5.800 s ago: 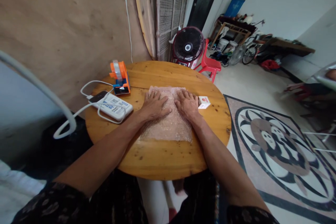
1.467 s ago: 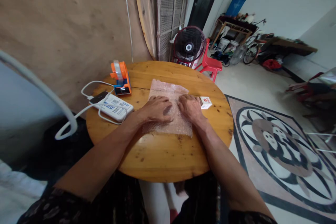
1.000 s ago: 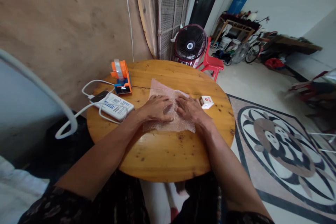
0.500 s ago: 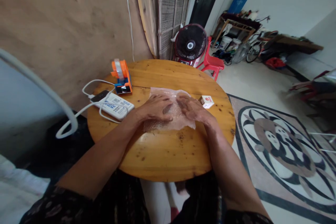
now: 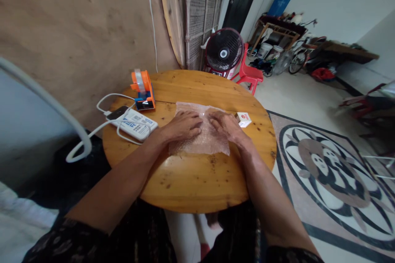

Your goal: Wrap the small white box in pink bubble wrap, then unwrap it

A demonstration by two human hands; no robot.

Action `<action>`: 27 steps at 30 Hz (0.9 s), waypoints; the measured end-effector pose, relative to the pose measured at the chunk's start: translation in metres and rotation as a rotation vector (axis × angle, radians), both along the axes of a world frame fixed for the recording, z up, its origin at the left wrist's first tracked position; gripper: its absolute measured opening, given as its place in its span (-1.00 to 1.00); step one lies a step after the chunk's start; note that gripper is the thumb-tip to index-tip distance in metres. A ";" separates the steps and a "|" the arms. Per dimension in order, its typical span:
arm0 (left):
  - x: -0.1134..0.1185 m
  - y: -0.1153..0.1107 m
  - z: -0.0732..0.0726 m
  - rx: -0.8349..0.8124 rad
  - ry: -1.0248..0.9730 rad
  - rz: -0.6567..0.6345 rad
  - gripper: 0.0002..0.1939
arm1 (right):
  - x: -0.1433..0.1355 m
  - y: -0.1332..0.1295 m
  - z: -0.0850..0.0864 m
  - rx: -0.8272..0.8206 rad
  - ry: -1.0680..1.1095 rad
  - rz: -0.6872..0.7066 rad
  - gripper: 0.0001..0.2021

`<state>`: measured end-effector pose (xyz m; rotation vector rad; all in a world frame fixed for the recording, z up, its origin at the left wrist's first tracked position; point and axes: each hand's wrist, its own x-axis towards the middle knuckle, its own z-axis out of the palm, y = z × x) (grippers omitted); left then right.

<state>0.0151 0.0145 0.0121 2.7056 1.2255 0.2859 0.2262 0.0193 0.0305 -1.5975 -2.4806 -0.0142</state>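
Observation:
A folded sheet of pinkish bubble wrap point(image 5: 206, 144) lies in the middle of a round wooden table point(image 5: 191, 181). My left hand point(image 5: 182, 126) rests flat on its left half, fingers spread. My right hand point(image 5: 227, 126) presses on its right half, fingers pointing away from me. Both palms are down on the wrap; neither hand grips it. A small white box with a red mark point(image 5: 243, 119) sits on the table just right of my right hand.
An orange and blue tape dispenser point(image 5: 142, 89) stands at the table's back left. A white power bank with a phone and white cable point(image 5: 132, 123) lies left of the wrap. A black fan point(image 5: 224, 51) and red chair point(image 5: 248, 75) stand behind the table.
The bubble wrap has been folded shorter, its far edge brought towards me. Both hands have slid back and now press down flat on the folded sheet.

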 end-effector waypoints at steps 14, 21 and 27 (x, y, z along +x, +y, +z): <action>-0.002 0.002 -0.004 0.004 0.003 0.018 -0.65 | 0.020 0.011 -0.001 0.405 0.534 -0.198 -0.69; 0.000 0.001 -0.001 -0.013 -0.004 0.015 -0.65 | 0.041 0.016 0.005 0.242 0.168 -0.495 -0.47; 0.000 0.001 -0.002 -0.011 -0.001 0.024 -0.66 | 0.048 0.021 0.002 -0.116 0.019 -0.480 -0.48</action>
